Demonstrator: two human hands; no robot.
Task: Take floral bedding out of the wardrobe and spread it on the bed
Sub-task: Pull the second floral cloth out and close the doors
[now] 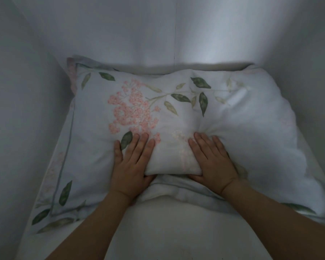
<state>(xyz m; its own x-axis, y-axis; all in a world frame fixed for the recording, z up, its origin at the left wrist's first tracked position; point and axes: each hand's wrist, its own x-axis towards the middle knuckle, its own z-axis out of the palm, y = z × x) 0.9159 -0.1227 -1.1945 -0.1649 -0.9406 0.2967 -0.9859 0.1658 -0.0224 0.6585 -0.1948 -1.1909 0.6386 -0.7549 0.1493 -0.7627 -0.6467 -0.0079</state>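
Pale white walls enclose the scene on three sides, with a thin vertical seam seen in the back panel, and a white surface lies below in dim light. At the far left, the flat bordered edge of the floral bedding is seen lying against the left wall, printed with green leaves along a grey-blue stripe. Further in, a large cluster of pink blossoms and a leafy branch are printed across its plump top. The bedding is seen lying on the white surface, filling the space from wall to wall and pushed up against the back panel.

The left hand is laid on the near middle of the bedding, its fingers spread flat on top and the thumb tucked under the front fold, so that the fabric is pinched between them. Between the two hands a bulge of cloth is bunched up. The right hand is placed in the mirrored way, fingers flat on top and thumb under the fold, gripping the same edge. Both bare forearms are seen reaching in from the bottom. To the right, the bedding is blurred and mostly plain white, with a few leaves at its lower corner.
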